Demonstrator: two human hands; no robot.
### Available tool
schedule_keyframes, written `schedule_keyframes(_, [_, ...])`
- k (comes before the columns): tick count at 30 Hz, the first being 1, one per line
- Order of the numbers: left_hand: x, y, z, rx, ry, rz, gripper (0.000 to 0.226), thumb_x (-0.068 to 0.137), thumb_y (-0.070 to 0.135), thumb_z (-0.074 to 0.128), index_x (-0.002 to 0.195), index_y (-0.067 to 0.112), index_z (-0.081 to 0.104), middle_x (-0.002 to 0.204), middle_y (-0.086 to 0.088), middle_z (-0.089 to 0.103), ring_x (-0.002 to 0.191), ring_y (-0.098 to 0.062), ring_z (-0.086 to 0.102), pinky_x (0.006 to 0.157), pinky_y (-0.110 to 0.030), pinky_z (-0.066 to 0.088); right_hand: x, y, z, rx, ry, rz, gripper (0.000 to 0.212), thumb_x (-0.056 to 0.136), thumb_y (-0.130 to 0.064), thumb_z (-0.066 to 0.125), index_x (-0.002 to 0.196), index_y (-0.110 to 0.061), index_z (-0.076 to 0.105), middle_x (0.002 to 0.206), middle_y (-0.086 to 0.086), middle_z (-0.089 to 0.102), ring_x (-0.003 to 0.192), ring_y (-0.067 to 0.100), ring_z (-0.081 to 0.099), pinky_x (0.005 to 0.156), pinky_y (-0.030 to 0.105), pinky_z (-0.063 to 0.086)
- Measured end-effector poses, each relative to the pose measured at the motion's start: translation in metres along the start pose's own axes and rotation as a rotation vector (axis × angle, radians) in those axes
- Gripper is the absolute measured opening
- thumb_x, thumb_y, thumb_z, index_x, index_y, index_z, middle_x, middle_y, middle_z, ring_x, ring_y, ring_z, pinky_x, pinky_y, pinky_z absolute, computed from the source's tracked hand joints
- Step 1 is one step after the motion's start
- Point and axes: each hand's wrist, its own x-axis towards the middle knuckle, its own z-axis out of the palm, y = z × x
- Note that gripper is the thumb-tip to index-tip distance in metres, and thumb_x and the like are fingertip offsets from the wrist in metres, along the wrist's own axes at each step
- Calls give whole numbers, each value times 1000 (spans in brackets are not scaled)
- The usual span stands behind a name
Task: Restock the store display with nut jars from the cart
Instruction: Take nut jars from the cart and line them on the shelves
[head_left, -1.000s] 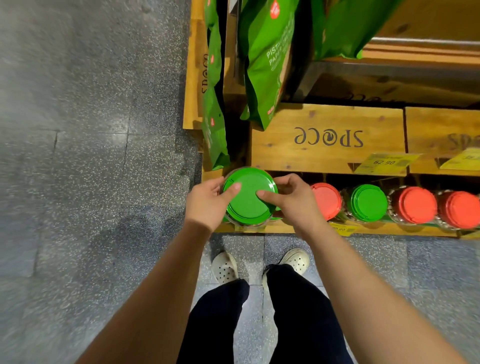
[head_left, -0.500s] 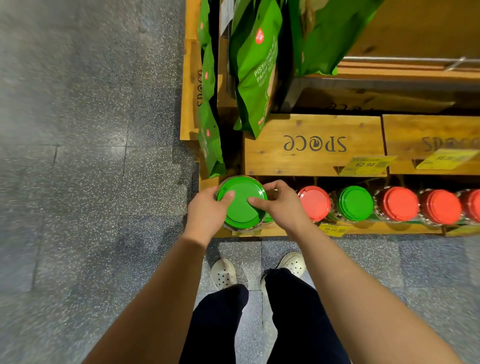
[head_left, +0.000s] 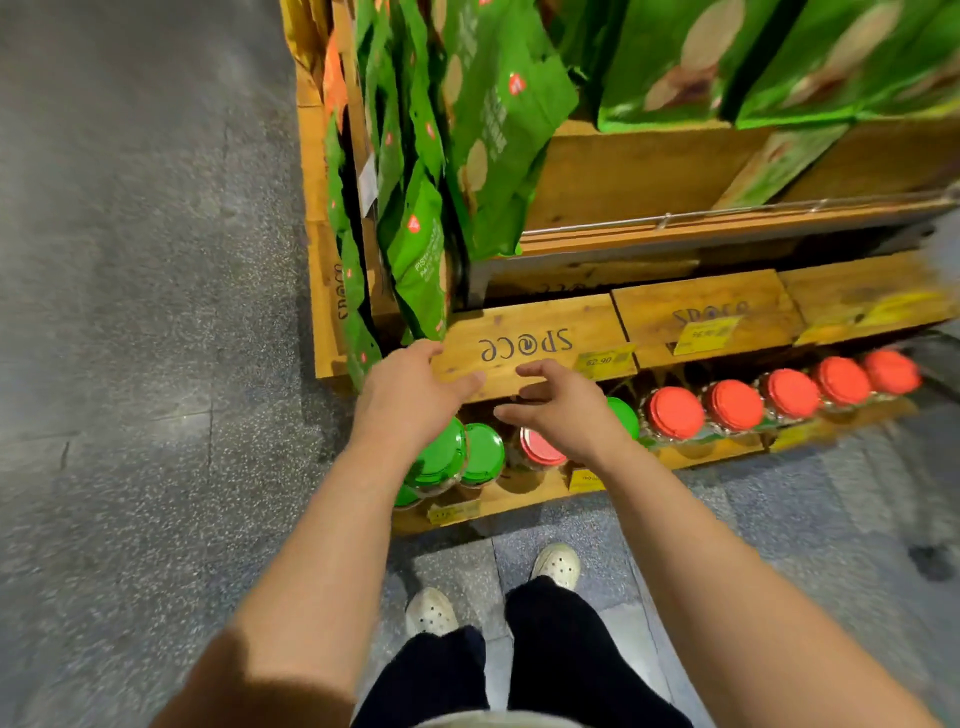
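Observation:
A row of nut jars stands on the lowest wooden shelf (head_left: 524, 496) of the display. At its left end sit two green-lidded jars (head_left: 441, 457), then a red-lidded jar (head_left: 540, 449), another green lid (head_left: 623, 415) partly hidden by my right hand, and several red-lidded jars (head_left: 732, 405) running right. My left hand (head_left: 410, 389) hovers above the green jars with relaxed fingers, holding nothing. My right hand (head_left: 561, 405) is raised beside it, fingers loosely spread and empty. No cart is in view.
Wooden crates (head_left: 530, 343) with yellow price tags (head_left: 602, 359) overhang the jar row. Green snack bags (head_left: 488, 124) hang and stand on the shelves above. Grey speckled floor (head_left: 145, 364) spreads to the left. My feet in white clogs (head_left: 556, 564) stand just before the shelf.
Both hands let go of the green-lidded jar, which now stands on the shelf's left end, and lifted up. The view swung upward and to the right.

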Motion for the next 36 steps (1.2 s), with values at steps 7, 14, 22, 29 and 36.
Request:
schedule_keyframes(7, [-37,111,3,146,-130,326,77,77,64,76,142,29,55,138,0,64,125,-25,60,101,-40,51,-88,14,-99,-114,112,39,60,79,-36,87,132,-26,61,121,-1,68,106,18,67,91,37,57])
schedule_keyframes(14, [-100,200,29,445,-229,618,78,79,64,75,145,31,52,142,-1,61,126,-24,59,98,-39,53,-168,62,-178,-334,200,67,60,77,-38,87,133,-29,65,131,-2,68,117,16,64,97,31,51])
schedule_keyframes(22, [-173,322,90,678,-234,847,74,79,70,71,141,32,56,133,1,63,122,-25,59,89,-41,56,-245,140,-289,-384,378,105,59,78,-40,84,133,-35,63,131,-4,67,115,17,64,98,37,53])
schedule_keyframes(29, [-240,428,174,740,-301,992,76,75,71,74,140,34,56,131,5,64,120,-22,59,84,-38,56,-321,238,-376,-404,499,187,63,83,-48,78,141,-43,54,137,-7,64,122,17,60,95,34,51])
schedule_keyframes(36, [-288,512,256,767,-389,1126,79,77,69,74,144,31,54,130,5,65,120,-21,60,91,-40,57,-394,319,-435,-401,580,360,71,84,-52,77,147,-47,44,145,-6,58,131,20,55,98,39,52])
